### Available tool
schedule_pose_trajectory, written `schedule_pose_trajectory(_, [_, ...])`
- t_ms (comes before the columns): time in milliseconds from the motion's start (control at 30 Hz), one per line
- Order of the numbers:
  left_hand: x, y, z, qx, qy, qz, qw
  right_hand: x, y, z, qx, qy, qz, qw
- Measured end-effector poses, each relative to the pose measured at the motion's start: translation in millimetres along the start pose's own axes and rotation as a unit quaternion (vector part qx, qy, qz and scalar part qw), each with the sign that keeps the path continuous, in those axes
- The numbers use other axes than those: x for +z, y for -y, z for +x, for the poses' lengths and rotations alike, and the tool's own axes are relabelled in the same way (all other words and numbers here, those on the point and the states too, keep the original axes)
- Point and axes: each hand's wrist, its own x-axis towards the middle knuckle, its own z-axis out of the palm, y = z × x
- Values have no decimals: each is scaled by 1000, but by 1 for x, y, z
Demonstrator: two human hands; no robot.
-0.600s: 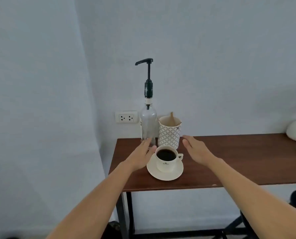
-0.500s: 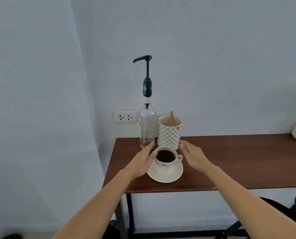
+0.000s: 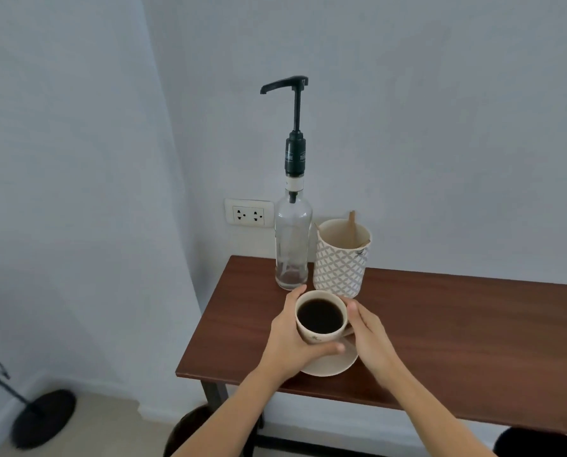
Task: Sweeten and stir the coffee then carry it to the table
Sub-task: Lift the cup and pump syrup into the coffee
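Note:
A cream cup [image 3: 312,338] full of black coffee stands over its saucer [image 3: 333,366] near the left end of the brown table [image 3: 457,324]. My left hand [image 3: 287,341] wraps the cup's left side, thumb across the front. My right hand [image 3: 371,339] closes on the right side at the handle. Whether the cup still touches the saucer I cannot tell. Just behind stand a clear pump bottle [image 3: 292,245] with a black pump head and a patterned holder [image 3: 340,268] with wooden stirrers [image 3: 352,225].
A wall socket [image 3: 249,214] sits behind the bottle. The table's left edge and front edge lie close to the saucer. A black stand base [image 3: 43,417] rests on the floor at the left. Dark objects show under the table.
Both hands have closed in from either side of the cup and now grip it. The view has moved closer and looks down more steeply.

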Motion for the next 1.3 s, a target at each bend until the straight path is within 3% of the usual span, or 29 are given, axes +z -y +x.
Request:
schedule_pose_trajectory(333, [-14,-6,8,54,-70,14,996,10,17,7,0,4,28,1000])
schedule_pose_trajectory(567, [-59,-35,32,65,-82,1,995,17,87,23,-87,37,-39,995])
schedule_pose_trajectory(700, [-89,-60,54,68,-106,6,992,23,139,49,-166,-48,-74,982])
schedule_pose_trajectory(867, [-128,-95,91,62,-141,3,988,26,212,103,-235,-144,-23,961])
schedule_pose_trajectory(1133, [-173,-144,146,60,-173,18,983,37,295,159,-222,-82,47,971])
schedule_pose_trajectory(1300, [-179,-154,166,46,-190,18,981,50,301,161,-229,-109,120,960])
